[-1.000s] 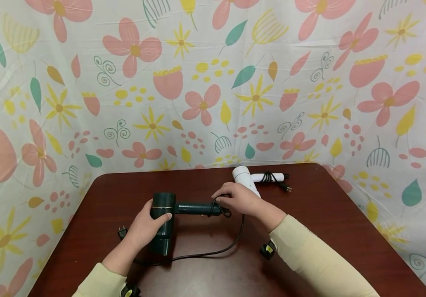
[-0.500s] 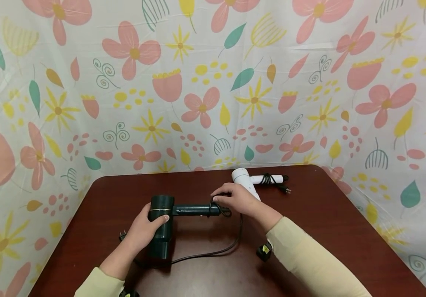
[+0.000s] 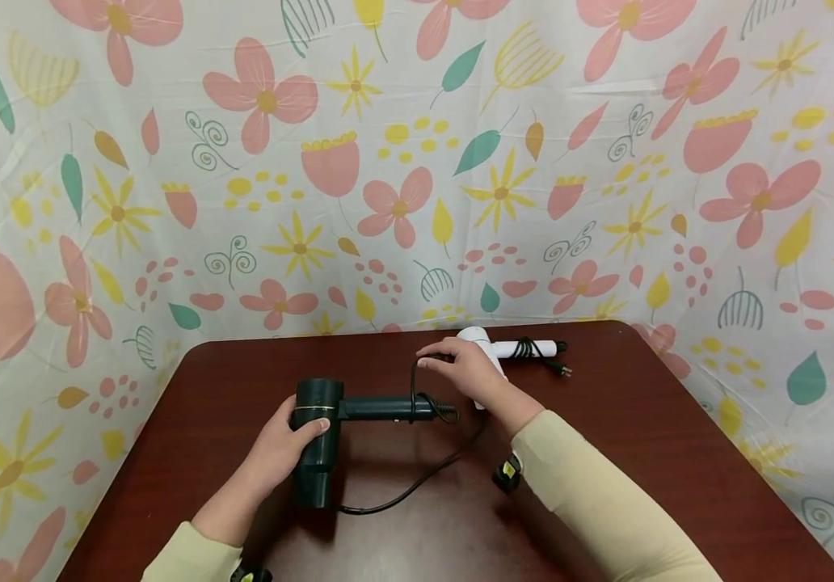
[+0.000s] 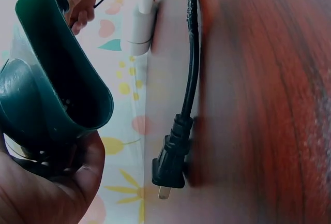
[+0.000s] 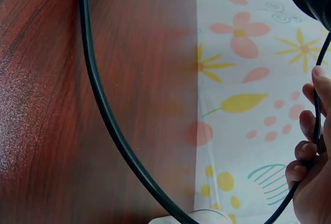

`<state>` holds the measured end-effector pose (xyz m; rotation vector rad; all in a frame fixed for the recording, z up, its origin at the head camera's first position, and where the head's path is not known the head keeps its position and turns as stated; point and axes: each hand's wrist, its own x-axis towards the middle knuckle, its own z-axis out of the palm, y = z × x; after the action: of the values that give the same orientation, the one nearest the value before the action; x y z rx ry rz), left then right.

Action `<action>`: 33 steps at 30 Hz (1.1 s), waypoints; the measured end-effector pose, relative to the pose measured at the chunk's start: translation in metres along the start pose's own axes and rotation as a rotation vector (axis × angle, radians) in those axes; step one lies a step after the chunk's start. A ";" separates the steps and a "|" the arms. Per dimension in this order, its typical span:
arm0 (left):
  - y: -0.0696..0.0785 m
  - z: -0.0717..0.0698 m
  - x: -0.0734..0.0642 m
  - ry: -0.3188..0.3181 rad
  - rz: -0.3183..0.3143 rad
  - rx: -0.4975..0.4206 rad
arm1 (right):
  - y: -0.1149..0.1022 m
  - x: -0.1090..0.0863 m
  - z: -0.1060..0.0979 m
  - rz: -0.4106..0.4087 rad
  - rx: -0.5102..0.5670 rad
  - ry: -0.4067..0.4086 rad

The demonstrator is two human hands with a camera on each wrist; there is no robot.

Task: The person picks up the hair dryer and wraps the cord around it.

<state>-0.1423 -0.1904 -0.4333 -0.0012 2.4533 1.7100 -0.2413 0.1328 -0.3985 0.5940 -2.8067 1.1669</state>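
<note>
A dark green hair dryer (image 3: 318, 440) is held over the table by my left hand (image 3: 275, 449), thumb across the front of its body and fingers behind. Its handle points right, with black cord looped round the handle's end. My right hand (image 3: 464, 372) pinches the power cord (image 5: 317, 115) above and right of the handle end; the cord rises from the loop to the fingertips. In the left wrist view the dryer's flat nozzle (image 4: 67, 63) faces the camera. The cord's two-prong plug (image 4: 170, 162) hangs close to the tabletop there.
Behind my right hand a white hair dryer (image 3: 493, 356) lies on the brown table (image 3: 606, 420), its black cord (image 3: 528, 348) wound round the handle. A flower-print cloth (image 3: 402, 162) stands along the table's back and sides.
My right hand has risen and moved slightly back with the cord, drawing the strand upward from the handle. The slack on the table has shifted. My left hand has barely moved with the dryer.
</note>
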 end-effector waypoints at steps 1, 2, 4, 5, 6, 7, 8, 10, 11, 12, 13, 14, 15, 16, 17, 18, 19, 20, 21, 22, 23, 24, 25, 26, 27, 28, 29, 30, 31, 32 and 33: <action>0.000 0.000 0.000 -0.002 -0.001 -0.009 | 0.000 0.000 0.001 -0.003 0.002 -0.001; 0.000 0.001 0.001 -0.003 -0.003 -0.020 | 0.001 0.001 0.002 -0.007 0.004 -0.001; 0.000 0.002 0.001 -0.006 -0.012 -0.042 | 0.002 0.001 0.005 -0.014 0.012 -0.003; 0.000 0.003 0.001 -0.007 -0.017 -0.055 | 0.003 0.002 0.006 -0.013 0.015 -0.004; 0.000 0.004 0.000 -0.008 -0.022 -0.068 | 0.004 0.002 0.008 -0.014 0.020 -0.005; 0.000 0.004 0.000 -0.009 -0.026 -0.079 | 0.005 0.001 0.010 -0.017 0.024 -0.005; 0.000 0.005 0.000 -0.008 -0.029 -0.090 | 0.006 0.001 0.012 -0.021 0.027 -0.003; 0.002 0.007 -0.001 0.000 -0.033 -0.105 | 0.007 0.000 0.017 -0.040 0.029 -0.003; 0.003 0.007 -0.001 0.006 -0.033 -0.112 | 0.006 -0.001 0.018 -0.056 0.027 -0.002; 0.004 0.008 -0.001 0.011 -0.031 -0.120 | 0.006 -0.003 0.020 -0.084 0.010 -0.002; 0.005 0.009 0.000 0.017 -0.030 -0.128 | 0.006 -0.004 0.022 -0.112 -0.001 -0.005; 0.007 0.010 0.000 0.024 -0.030 -0.137 | 0.006 -0.005 0.024 -0.142 -0.020 -0.004; 0.008 0.011 0.001 0.032 -0.029 -0.141 | 0.006 -0.007 0.026 -0.148 -0.014 -0.010; 0.009 0.012 0.002 0.039 -0.026 -0.145 | 0.006 -0.009 0.029 -0.138 -0.001 -0.016; 0.010 0.013 0.003 0.046 -0.021 -0.151 | 0.004 -0.012 0.031 -0.140 -0.003 -0.021; 0.011 0.014 0.004 0.053 -0.018 -0.156 | 0.003 -0.014 0.034 -0.137 -0.008 -0.023; 0.011 0.015 0.005 0.065 -0.015 -0.157 | 0.001 -0.016 0.037 -0.128 -0.011 -0.025; 0.011 0.015 0.006 0.081 -0.011 -0.154 | -0.001 -0.019 0.041 -0.108 -0.026 -0.025; 0.012 0.016 0.007 0.100 -0.008 -0.148 | -0.003 -0.022 0.044 -0.099 -0.047 -0.031; 0.012 0.016 0.007 0.120 -0.006 -0.143 | -0.007 -0.025 0.046 -0.112 -0.092 -0.032; 0.012 0.016 0.007 0.138 -0.007 -0.140 | -0.010 -0.028 0.048 -0.139 -0.148 -0.031; 0.012 0.016 0.008 0.158 -0.009 -0.134 | -0.012 -0.030 0.050 -0.153 -0.182 -0.034; 0.013 0.016 0.008 0.178 -0.012 -0.122 | -0.015 -0.032 0.051 -0.171 -0.222 -0.038; 0.013 0.016 0.008 0.194 -0.017 -0.114 | -0.017 -0.034 0.052 -0.189 -0.253 -0.041; 0.014 0.016 0.007 0.205 -0.022 -0.106 | -0.020 -0.036 0.052 -0.216 -0.277 -0.041; 0.014 0.016 0.007 0.210 -0.026 -0.102 | -0.023 -0.038 0.052 -0.234 -0.293 -0.040; 0.014 0.015 0.007 0.216 -0.030 -0.095 | -0.025 -0.039 0.052 -0.250 -0.308 -0.035; 0.015 0.015 0.007 0.221 -0.033 -0.087 | -0.027 -0.040 0.051 -0.266 -0.323 -0.028; 0.015 0.015 0.007 0.224 -0.034 -0.079 | -0.030 -0.042 0.050 -0.280 -0.334 -0.022; 0.016 0.015 0.007 0.226 -0.036 -0.073 | -0.032 -0.043 0.049 -0.295 -0.343 -0.018; 0.016 0.015 0.007 0.229 -0.037 -0.067 | -0.034 -0.044 0.048 -0.306 -0.350 -0.018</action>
<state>-0.1490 -0.1702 -0.4247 -0.2627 2.5311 1.8688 -0.1833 0.0921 -0.4181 0.9540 -2.7078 0.6025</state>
